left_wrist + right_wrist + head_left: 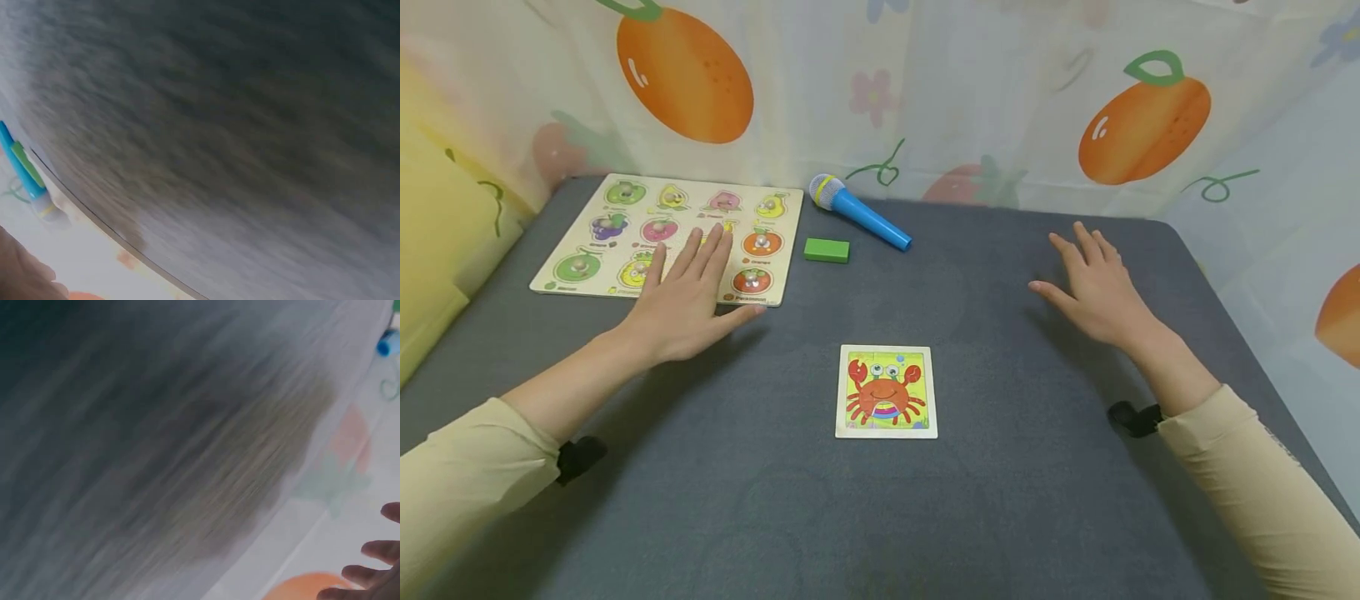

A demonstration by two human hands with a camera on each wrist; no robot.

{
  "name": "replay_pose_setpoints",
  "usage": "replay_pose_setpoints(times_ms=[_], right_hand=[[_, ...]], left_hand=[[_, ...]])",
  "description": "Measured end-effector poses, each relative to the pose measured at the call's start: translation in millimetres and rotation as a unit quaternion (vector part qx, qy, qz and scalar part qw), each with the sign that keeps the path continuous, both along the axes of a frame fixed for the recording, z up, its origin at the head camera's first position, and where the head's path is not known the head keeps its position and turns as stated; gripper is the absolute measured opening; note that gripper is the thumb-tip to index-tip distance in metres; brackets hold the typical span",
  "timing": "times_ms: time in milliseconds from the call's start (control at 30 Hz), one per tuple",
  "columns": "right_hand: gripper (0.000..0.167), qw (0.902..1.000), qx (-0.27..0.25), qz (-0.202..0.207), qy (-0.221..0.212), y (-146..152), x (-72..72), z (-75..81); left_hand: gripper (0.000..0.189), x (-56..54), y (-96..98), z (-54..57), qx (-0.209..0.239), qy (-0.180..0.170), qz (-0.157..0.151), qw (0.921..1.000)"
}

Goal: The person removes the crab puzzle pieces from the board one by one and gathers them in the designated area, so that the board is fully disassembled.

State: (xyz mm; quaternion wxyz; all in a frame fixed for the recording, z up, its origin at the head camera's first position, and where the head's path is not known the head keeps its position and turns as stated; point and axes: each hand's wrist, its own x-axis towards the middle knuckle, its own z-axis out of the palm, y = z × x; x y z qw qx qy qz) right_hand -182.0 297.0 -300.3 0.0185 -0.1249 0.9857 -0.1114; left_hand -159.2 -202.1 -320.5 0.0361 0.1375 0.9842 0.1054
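My left hand is held over the near edge of the wooden fruit puzzle board, fingers straight and thumb out to the side. It hides some of the knobbed fruit pieces. On the right, my right hand hovers above the grey tabletop with its fingers spread, holding nothing; its fingers show at the lower right of the right wrist view. Between the hands, nearer to me, lies a small square crab puzzle with a white frame, its picture facing up.
Behind the crab puzzle lie a green block and a blue toy microphone with a grey and yellow head. A fruit-print curtain hangs along the table's back edge. Yellow fabric stands at the left.
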Motion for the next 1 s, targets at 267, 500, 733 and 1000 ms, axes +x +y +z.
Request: replay_pose_setpoints(times_ms=[267, 500, 733, 1000], right_hand=[[0.067, 0.9965, -0.055, 0.059, 0.020, -49, -2.2, 0.8], [0.060, 0.9909, -0.080, 0.103, 0.033, -91, 1.5, 3.0], [0.052, 0.9844, -0.103, 0.140, 0.028, -121, 9.3, 3.3], [0.049, 0.9721, -0.136, 0.191, 0.006, -140, 13.7, -1.4]], left_hand=[[0.099, -2.0, 37.3, 3.0, 0.041, 0.000, -0.041, 0.9983], [0.093, -2.0, 67.7, 5.5, 0.066, -0.004, -0.077, 0.9949], [0.087, -0.4, 86.6, 9.6, 0.096, -0.006, -0.105, 0.9898], [0.082, 0.5, 97.1, 9.1, 0.140, -0.039, -0.116, 0.9826]])
